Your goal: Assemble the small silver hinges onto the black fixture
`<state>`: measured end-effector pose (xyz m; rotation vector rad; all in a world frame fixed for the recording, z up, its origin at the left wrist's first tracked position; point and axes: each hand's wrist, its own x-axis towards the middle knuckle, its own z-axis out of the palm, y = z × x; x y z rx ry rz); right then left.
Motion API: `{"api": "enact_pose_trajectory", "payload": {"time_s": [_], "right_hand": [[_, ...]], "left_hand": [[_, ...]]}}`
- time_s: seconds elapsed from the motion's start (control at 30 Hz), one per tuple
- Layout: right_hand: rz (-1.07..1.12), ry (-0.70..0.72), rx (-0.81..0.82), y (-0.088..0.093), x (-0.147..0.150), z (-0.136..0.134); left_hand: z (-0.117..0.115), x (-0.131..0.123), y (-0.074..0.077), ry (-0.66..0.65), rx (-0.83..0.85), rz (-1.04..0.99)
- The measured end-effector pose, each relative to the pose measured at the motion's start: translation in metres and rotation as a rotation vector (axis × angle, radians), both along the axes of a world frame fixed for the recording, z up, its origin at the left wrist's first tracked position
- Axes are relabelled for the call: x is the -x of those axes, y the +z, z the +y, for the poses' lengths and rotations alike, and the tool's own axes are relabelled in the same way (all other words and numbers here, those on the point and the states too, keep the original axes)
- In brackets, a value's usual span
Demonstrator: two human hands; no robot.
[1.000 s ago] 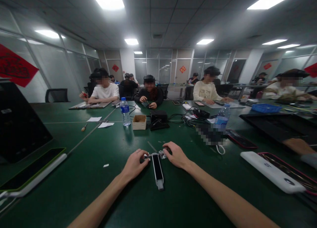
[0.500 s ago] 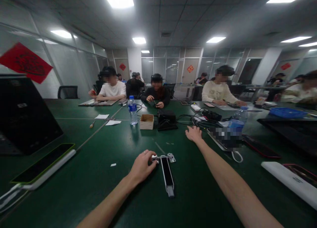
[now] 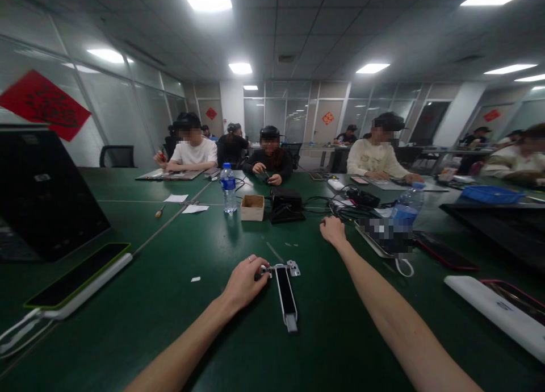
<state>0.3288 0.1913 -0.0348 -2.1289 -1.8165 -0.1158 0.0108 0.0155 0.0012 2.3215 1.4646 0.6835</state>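
Note:
A long black and silver metal part (image 3: 286, 294) lies lengthwise on the green table (image 3: 170, 301) in front of me. My left hand (image 3: 243, 280) is curled around its far left end, fingers closed on the small silver bracket there. My right hand (image 3: 332, 230) is stretched far forward over the table, fingers bent, close to a tangle of black cables (image 3: 340, 208); I cannot make out anything in it.
A cardboard box (image 3: 252, 207), water bottle (image 3: 228, 188) and black device (image 3: 286, 204) stand beyond. A phone on a white slab (image 3: 80, 281) and a dark laptop (image 3: 38, 196) lie left. White device (image 3: 498, 315) right. Several people sit across the table.
My right hand left the metal part's far end and reached forward toward the cables. The left hand kept its hold on the part.

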Motion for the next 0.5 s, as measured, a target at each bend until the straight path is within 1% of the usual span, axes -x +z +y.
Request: {"api": "enact_pose_trajectory", "payload": {"time_s": [0.17, 0.37, 0.5], "right_hand": [[0.005, 0.004, -0.016, 0.0012, -0.0006, -0.0001], [0.001, 0.022, -0.026, 0.0008, -0.0002, -0.0009], [-0.001, 0.017, -0.043, 0.0006, 0.0023, -0.0025]], "left_hand": [[0.0017, -0.0004, -0.0036, 0.017, 0.000, 0.017], [0.0009, -0.0008, -0.0023, 0.002, -0.020, 0.011], [0.0013, -0.0007, -0.0035, 0.021, -0.020, 0.020]]}}
